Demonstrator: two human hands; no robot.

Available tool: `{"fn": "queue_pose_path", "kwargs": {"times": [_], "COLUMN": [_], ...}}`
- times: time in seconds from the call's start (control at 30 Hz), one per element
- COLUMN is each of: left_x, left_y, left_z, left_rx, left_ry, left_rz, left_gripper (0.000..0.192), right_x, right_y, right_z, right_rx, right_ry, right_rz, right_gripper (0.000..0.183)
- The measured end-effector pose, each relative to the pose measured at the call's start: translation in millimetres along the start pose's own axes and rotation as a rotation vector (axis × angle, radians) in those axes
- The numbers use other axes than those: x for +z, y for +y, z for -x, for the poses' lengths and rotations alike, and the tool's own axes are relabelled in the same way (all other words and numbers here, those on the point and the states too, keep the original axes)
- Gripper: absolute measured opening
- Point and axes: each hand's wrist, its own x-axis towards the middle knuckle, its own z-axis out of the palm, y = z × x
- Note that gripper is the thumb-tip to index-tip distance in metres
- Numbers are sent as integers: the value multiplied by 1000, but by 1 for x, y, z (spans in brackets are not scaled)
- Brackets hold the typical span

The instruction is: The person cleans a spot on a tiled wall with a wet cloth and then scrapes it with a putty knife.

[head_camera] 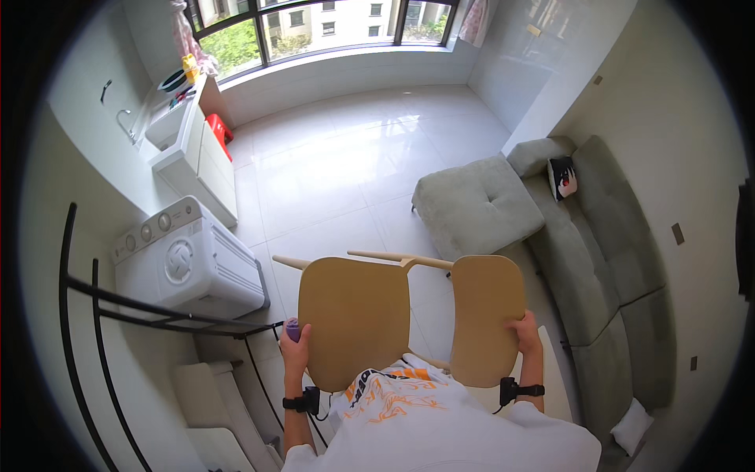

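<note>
A chair with light wooden legs lies tipped on its side before my body, its tan seat (354, 321) on the left and its tan backrest (489, 318) on the right. My left hand (296, 348) grips the outer edge of the seat. In that same hand is a small purple object (293, 330), perhaps a rolled cloth. My right hand (525, 333) holds the outer edge of the backrest, thumb on its face. Part of the chair's lower side is hidden by my white shirt (424, 419).
A black metal frame (171, 315) rises close to my left arm. Beyond it are a twin-tub washing machine (189, 253) and a sink cabinet (200, 165) with a red stool (219, 133). A grey-green sofa (590, 259) and its ottoman (478, 203) occupy the right. Windows (330, 29) line the far wall.
</note>
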Motion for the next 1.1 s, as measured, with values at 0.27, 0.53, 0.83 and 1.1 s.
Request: {"fn": "queue_pose_path", "kwargs": {"times": [0.27,0.53,0.83,1.1], "left_x": [65,168,222,306], "left_y": [72,141,181,177], "left_z": [-204,-400,-589,-772], "left_rx": [121,164,206,140], "left_ry": [-212,-287,-189,-359], "left_rz": [-11,-213,-194,-104], "left_gripper": [37,36,35,35], "right_x": [52,71,134,167], "right_y": [-48,-39,-143,-190], "right_z": [-79,-267,-475,-602], "right_rx": [-30,-39,-29,36], "right_ry": [244,399,337,450], "right_rz": [-129,-318,-330,-274], "right_gripper": [32,28,21,21]}}
